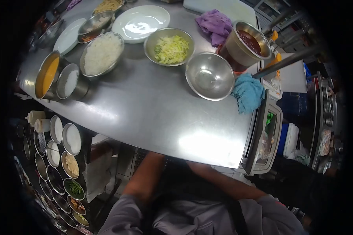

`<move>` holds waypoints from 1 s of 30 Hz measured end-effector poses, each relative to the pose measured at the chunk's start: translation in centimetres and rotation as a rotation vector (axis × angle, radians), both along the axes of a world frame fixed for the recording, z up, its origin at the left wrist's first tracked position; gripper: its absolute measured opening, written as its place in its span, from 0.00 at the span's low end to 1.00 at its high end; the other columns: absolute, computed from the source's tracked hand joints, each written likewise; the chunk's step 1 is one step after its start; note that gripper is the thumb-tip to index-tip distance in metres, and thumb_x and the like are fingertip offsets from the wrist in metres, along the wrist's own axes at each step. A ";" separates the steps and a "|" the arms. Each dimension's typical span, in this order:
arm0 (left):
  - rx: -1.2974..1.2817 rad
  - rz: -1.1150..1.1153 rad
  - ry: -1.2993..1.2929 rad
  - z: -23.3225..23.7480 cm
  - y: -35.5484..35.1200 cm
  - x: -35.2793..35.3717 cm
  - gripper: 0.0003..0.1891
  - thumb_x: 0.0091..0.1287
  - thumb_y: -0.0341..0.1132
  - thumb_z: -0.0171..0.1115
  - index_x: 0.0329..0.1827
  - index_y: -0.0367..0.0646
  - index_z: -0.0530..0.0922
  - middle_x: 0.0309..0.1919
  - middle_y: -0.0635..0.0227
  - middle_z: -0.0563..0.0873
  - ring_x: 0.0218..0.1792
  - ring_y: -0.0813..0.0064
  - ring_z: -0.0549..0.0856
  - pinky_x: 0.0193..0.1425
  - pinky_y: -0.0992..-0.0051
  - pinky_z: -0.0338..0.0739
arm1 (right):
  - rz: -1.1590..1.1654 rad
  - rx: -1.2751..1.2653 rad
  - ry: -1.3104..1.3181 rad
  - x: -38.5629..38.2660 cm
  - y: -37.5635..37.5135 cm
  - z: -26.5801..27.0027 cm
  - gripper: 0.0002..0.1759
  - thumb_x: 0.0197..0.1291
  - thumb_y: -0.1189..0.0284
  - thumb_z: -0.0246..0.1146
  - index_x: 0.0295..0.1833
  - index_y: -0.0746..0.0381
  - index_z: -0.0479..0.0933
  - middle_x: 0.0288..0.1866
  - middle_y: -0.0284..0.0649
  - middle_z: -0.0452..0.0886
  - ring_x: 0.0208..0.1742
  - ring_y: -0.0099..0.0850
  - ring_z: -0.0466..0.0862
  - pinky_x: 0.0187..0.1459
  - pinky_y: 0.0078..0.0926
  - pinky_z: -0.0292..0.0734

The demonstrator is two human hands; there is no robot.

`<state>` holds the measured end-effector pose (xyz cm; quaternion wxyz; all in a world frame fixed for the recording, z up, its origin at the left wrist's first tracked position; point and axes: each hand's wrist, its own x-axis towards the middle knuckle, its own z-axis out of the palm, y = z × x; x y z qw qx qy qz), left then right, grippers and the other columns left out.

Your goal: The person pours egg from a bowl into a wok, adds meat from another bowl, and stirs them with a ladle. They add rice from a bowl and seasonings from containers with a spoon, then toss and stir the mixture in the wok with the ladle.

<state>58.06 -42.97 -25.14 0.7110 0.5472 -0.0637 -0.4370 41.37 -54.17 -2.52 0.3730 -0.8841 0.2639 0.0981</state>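
Both my forearms reach forward under the front edge of the steel table (145, 105); my left hand and my right hand are hidden below it. On the table stand a bowl of shredded green vegetable (171, 50), an empty steel bowl (210, 76), a bowl of white shreds (102, 54) and a white oval plate (141, 23). At the left are a container of orange liquid (49, 76) and a smaller one of white powder (70, 82). A deep pot of dark red sauce (249, 43) stands at the right.
A teal cloth (248, 93) lies at the right edge, a purple cloth (215, 25) farther back. Several ingredient bowls, one with green strips (74, 188), and squeeze bottles (42, 125) are at the lower left. A lidless bin (276, 137) stands beside the table's right side.
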 end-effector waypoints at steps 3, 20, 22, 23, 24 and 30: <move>0.021 0.065 -0.129 0.1 0.1 -0.6 0.19 0.73 0.36 0.61 0.63 0.38 0.79 0.57 0.52 0.85 0.61 0.57 0.83 0.66 0.62 0.79 | 0.148 0.365 0.131 1.0 -1.1 3.4 0.24 0.73 0.59 0.61 0.68 0.61 0.75 0.59 0.46 0.83 0.62 0.40 0.82 0.65 0.38 0.75; 0.989 0.740 -0.397 26.8 30.1 -8.5 0.16 0.68 0.35 0.69 0.55 0.37 0.82 0.44 0.60 0.88 0.47 0.67 0.88 0.55 0.68 0.81 | -0.368 1.184 -0.437 43.0 -4.2 7.9 0.07 0.64 0.74 0.61 0.47 0.61 0.77 0.39 0.39 0.75 0.40 0.34 0.76 0.47 0.55 0.86; 0.948 0.940 -0.284 27.8 31.8 -11.8 0.15 0.70 0.34 0.68 0.55 0.37 0.81 0.43 0.64 0.88 0.45 0.72 0.87 0.52 0.70 0.81 | -0.356 1.229 -0.439 43.2 -5.2 6.4 0.11 0.62 0.80 0.59 0.51 0.66 0.75 0.45 0.44 0.77 0.46 0.39 0.78 0.52 0.57 0.86; 0.861 1.046 -0.215 28.0 32.2 -13.4 0.14 0.71 0.33 0.66 0.56 0.36 0.81 0.43 0.67 0.87 0.43 0.77 0.86 0.50 0.73 0.81 | -0.390 1.212 -0.470 42.2 -4.4 6.8 0.11 0.61 0.80 0.58 0.50 0.66 0.75 0.45 0.44 0.77 0.45 0.39 0.78 0.52 0.56 0.86; 0.862 1.078 -0.196 28.3 32.3 -14.9 0.14 0.71 0.33 0.66 0.56 0.36 0.81 0.43 0.67 0.87 0.43 0.77 0.86 0.50 0.73 0.81 | -0.435 1.185 -0.513 40.9 -4.2 7.6 0.11 0.61 0.81 0.57 0.50 0.67 0.75 0.44 0.44 0.77 0.44 0.38 0.78 0.52 0.55 0.87; 0.527 1.110 0.086 30.6 31.9 -17.4 0.12 0.74 0.31 0.63 0.58 0.38 0.80 0.44 0.68 0.87 0.42 0.78 0.86 0.47 0.77 0.83 | -0.307 1.001 -0.510 26.1 -4.4 8.1 0.15 0.55 0.83 0.57 0.49 0.66 0.77 0.44 0.41 0.82 0.47 0.35 0.85 0.41 0.44 0.87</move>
